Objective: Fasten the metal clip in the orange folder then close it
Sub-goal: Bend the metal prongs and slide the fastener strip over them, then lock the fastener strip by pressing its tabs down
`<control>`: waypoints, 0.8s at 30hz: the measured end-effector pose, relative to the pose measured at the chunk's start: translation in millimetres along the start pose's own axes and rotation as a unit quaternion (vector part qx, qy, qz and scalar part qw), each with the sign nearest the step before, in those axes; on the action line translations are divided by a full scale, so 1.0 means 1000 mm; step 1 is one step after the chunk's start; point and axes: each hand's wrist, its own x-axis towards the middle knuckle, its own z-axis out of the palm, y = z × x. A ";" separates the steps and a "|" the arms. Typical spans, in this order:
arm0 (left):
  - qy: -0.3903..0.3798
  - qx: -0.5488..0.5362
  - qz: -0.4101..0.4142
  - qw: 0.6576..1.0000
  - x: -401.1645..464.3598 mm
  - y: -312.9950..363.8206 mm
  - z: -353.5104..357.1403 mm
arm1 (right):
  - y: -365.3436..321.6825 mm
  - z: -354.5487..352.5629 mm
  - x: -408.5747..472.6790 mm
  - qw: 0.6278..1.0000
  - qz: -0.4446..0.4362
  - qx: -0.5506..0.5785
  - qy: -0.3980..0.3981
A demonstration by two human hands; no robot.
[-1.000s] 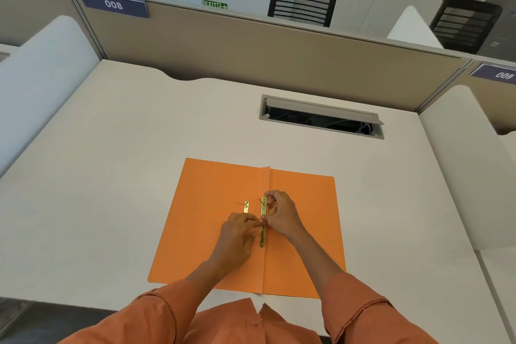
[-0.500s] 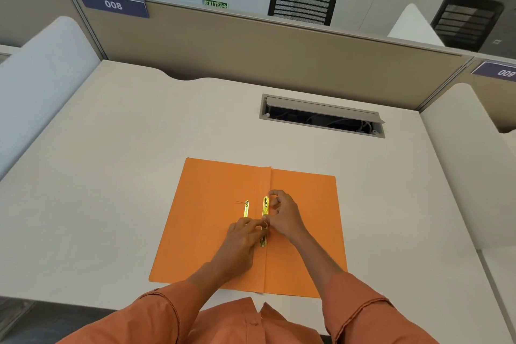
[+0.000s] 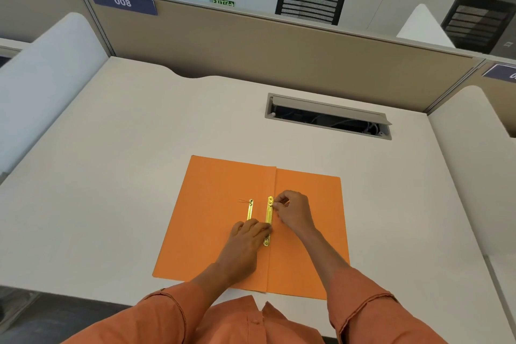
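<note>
An orange folder lies open and flat on the desk in front of me. Along its centre fold sits a gold metal clip bar, running lengthwise. A second gold strip lies just left of it on the left flap. My left hand presses its fingertips on the lower half of the clip bar and covers the strip's lower end. My right hand pinches at the bar's top end with thumb and forefinger.
The desk is pale, with an open cable slot behind the folder. Tan partition walls close the back, white dividers stand at both sides. The folder's near edge reaches the desk's front edge.
My right hand has shifted up the clip bar to its top end. My left hand slid slightly lower on the bar, so more of the bar shows between the hands.
</note>
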 end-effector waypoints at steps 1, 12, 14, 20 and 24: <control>-0.005 0.003 -0.003 1.000 -0.001 0.001 0.001 | 0.001 -0.001 0.002 1.000 0.004 -0.001 -0.003; -0.061 0.035 -0.018 0.997 -0.001 0.004 -0.004 | -0.008 -0.005 0.018 0.997 -0.014 -0.079 -0.022; -0.068 0.034 -0.021 0.997 -0.001 0.005 -0.005 | -0.010 -0.004 0.020 0.995 -0.013 -0.091 -0.022; -0.071 0.039 -0.025 0.996 -0.001 0.006 -0.006 | -0.017 -0.002 0.023 0.990 -0.024 -0.136 -0.027; -0.074 0.043 -0.026 0.996 -0.001 0.007 -0.006 | -0.022 -0.001 0.024 0.984 -0.044 -0.167 -0.036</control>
